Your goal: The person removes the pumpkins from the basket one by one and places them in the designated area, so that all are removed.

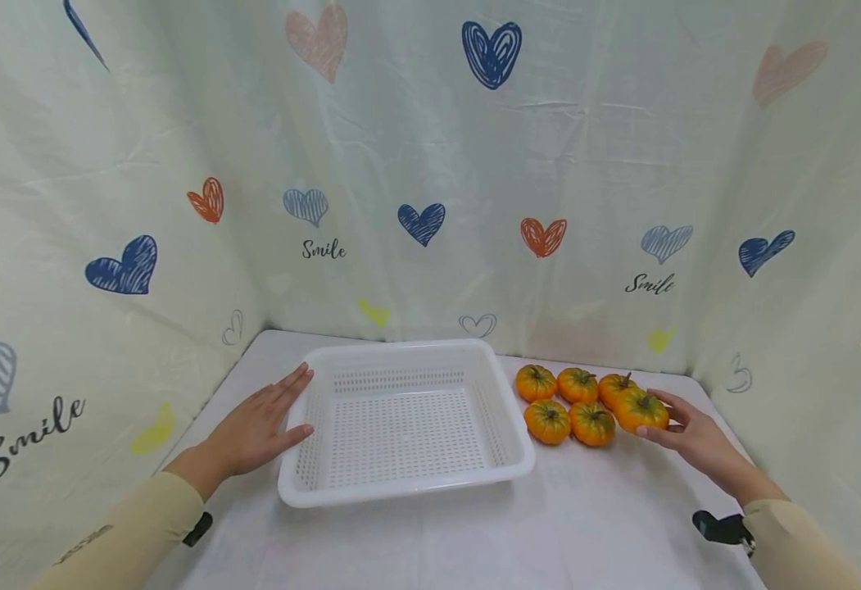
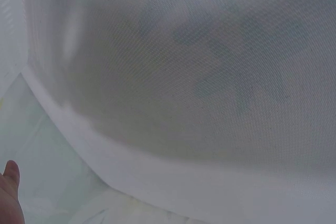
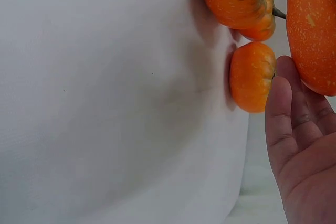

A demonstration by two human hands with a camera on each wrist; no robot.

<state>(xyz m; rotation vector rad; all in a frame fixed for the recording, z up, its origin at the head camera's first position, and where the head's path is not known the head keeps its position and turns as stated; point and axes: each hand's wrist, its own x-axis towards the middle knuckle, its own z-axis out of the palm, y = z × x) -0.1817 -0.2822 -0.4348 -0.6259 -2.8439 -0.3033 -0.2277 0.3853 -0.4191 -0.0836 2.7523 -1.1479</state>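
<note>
My right hand (image 1: 699,440) holds a small orange pumpkin (image 1: 641,410) with green-tinged top between thumb and fingers. In the right wrist view that pumpkin (image 3: 313,35) is raised off the white cloth, fingers (image 3: 299,103) underneath and beside it. Several like pumpkins (image 1: 548,421) sit in two short rows just left of this hand. At the left side of a white plastic basket (image 1: 408,493), my left hand (image 1: 253,424) lies with straight fingers, their tips on the rim. Only a thumb edge of the left hand (image 2: 10,195) shows in the left wrist view.
The shallow basket, with perforated floor and walls, stands mid-table, right beside the pumpkins. A white cloth (image 1: 459,545) covers the table. Curtains (image 1: 445,147) printed with hearts and "Smile" rise behind and at both sides.
</note>
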